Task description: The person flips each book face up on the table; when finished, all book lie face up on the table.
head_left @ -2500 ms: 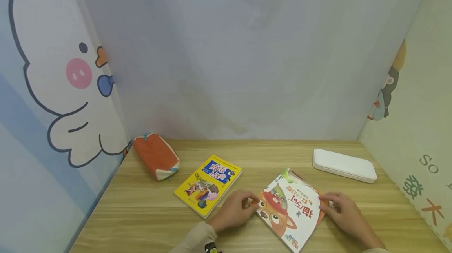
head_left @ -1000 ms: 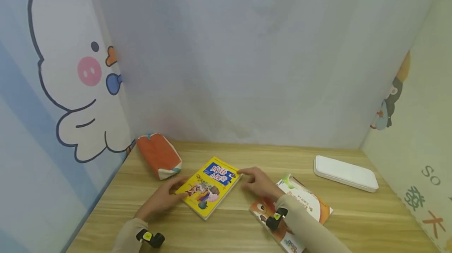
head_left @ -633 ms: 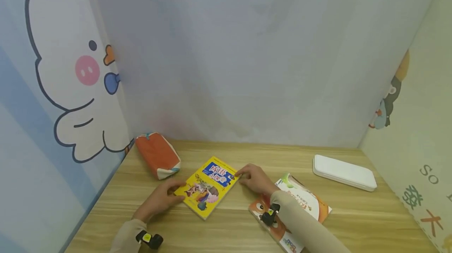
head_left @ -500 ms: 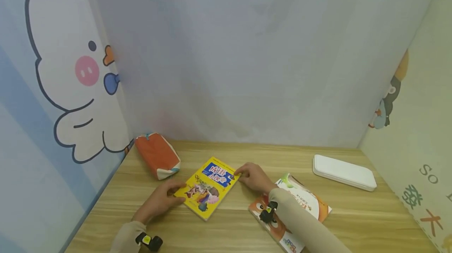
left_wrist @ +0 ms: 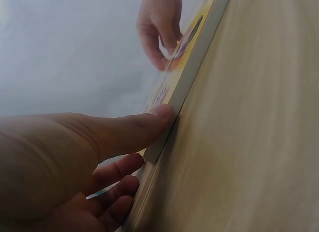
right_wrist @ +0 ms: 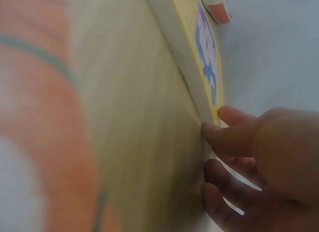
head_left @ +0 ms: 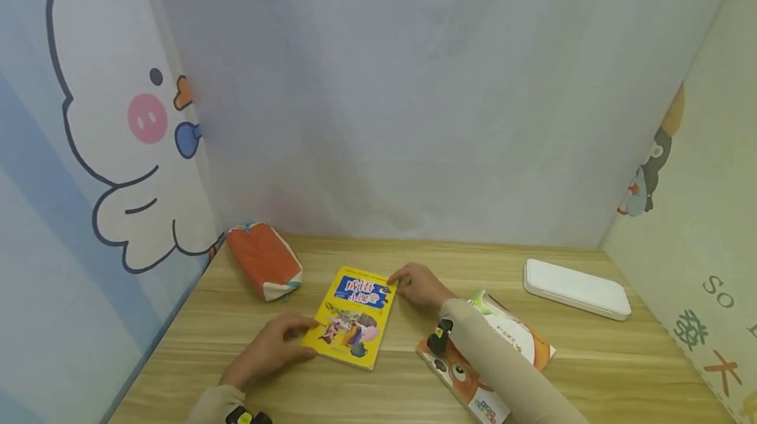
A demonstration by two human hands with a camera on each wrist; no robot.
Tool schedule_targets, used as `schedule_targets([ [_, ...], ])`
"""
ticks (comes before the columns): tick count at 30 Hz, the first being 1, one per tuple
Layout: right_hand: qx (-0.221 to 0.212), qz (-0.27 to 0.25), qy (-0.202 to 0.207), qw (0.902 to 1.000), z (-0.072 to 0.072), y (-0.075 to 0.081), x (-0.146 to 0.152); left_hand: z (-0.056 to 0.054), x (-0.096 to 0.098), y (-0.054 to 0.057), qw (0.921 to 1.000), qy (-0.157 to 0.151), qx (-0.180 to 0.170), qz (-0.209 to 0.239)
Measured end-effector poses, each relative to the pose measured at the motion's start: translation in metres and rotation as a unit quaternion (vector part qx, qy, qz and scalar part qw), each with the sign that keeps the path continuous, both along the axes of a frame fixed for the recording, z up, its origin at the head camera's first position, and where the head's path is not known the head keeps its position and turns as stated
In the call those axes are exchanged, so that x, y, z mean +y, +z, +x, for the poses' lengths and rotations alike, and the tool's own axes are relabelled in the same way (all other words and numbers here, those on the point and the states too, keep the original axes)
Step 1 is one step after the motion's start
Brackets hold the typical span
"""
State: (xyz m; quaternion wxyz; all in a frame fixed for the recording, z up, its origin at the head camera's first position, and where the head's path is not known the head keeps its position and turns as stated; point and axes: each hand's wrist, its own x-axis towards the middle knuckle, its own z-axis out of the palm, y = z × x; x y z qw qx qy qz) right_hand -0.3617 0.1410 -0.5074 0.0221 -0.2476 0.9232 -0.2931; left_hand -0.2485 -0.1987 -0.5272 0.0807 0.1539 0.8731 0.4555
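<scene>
A yellow book [head_left: 353,319] with a blue title panel lies face up on the wooden table, turned nearly upright to me. At its lower left corner my left hand [head_left: 273,348] pinches it; in the left wrist view the thumb [left_wrist: 142,129] presses the page edge, with the fingers at the corner. My right hand [head_left: 421,284] pinches the upper right corner; in the right wrist view the thumb [right_wrist: 234,137] and index finger meet there. A white and orange picture book [head_left: 467,378] lies under my right forearm, partly hidden by the sleeve.
An orange pencil pouch [head_left: 264,261] with white ends rests at the table's back left. A white flat case [head_left: 576,287] lies at the back right. Walls with cartoon prints stand at both sides, and a grey curtain [head_left: 384,95] hangs behind the wooden table [head_left: 597,371].
Both hands left the picture book, which stays at the right, and went to the yellow book. They have since turned the yellow book, its top swinging leftward and its bottom rightward.
</scene>
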Motion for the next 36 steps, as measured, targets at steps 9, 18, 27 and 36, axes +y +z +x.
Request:
schedule_targets([
  [9,-0.042,0.009,-0.005,0.9991,-0.019,0.003,-0.012,0.013,0.013,0.005,0.9993,-0.029,-0.025,0.001],
  [18,-0.068,0.004,-0.009,0.9976,-0.033,0.003,-0.016,0.01,0.018,0.0,0.9992,-0.03,-0.027,-0.003],
  [27,-0.078,-0.005,-0.008,0.9969,-0.033,0.0,-0.014,0.007,0.012,0.002,0.9989,-0.037,-0.023,-0.016],
  [36,-0.098,0.035,0.009,0.9945,-0.021,0.022,0.006,0.002,0.015,0.008,0.9993,0.006,-0.027,-0.025],
])
